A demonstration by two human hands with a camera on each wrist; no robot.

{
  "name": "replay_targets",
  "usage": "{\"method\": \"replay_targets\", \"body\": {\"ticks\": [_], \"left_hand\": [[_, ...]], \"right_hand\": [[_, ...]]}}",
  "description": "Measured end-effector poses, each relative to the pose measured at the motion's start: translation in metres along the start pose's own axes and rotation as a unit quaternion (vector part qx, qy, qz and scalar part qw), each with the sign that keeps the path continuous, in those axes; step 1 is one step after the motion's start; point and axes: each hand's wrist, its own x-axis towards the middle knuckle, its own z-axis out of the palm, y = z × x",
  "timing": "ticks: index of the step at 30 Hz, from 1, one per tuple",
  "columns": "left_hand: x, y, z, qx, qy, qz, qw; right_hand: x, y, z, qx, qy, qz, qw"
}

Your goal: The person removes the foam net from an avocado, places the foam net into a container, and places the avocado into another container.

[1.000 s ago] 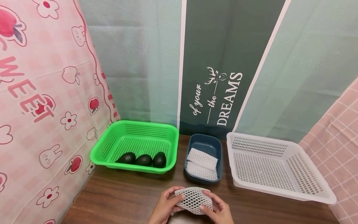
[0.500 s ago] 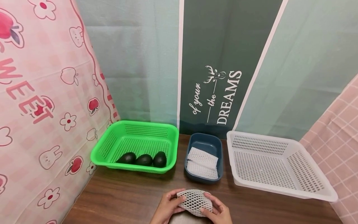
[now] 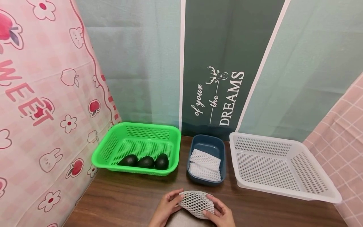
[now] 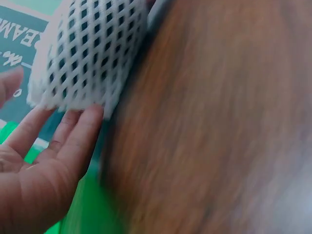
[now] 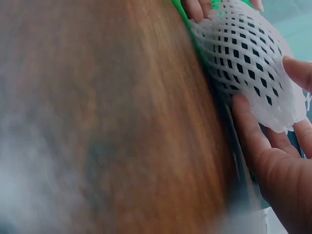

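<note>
In the head view a white foam net sleeve lies crosswise between the two hands above the table front. Through its mesh a dark avocado shows in the right wrist view. My right hand grips the sleeve's right end, thumb on top and fingers beneath. At the other end, my left hand touches the rim with fingertips; its thumb stands apart from the net in the left wrist view. Three dark avocados sit along the front of a green basket.
A navy tray with folded white foam nets stands at the back middle. To its right is a white perforated basket. Printed cloths hang behind and at both sides of the brown wooden table.
My left hand has shifted slightly left, its thumb coming off the net's top toward the rim. The right hand keeps its grip on the netted avocado.
</note>
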Motion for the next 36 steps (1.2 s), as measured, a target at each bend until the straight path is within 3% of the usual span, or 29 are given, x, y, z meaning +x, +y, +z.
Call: {"method": "replay_targets", "body": {"ticks": [8,17,22,29,36], "left_hand": [[0.002,-0.002,-0.01,0.008,0.043,0.005,0.999],[0.006,-0.002,-0.007,0.022,-0.008,0.01,0.9997],[0.01,-0.004,-0.001,0.039,-0.031,0.005,0.9987],[0.014,-0.008,0.006,0.1,-0.025,0.031,0.9942],[0.015,-0.003,0.008,0.145,-0.009,0.019,0.9892]], "right_hand": [[0.001,0.0,-0.003,0.009,-0.025,-0.02,0.999],[0.003,-0.006,-0.002,0.035,-0.038,0.016,0.999],[0.004,-0.007,-0.001,0.03,-0.044,0.009,0.999],[0.005,-0.005,-0.002,0.007,-0.058,-0.003,0.998],[0.005,-0.004,-0.008,0.0,-0.053,-0.001,0.999]]}}
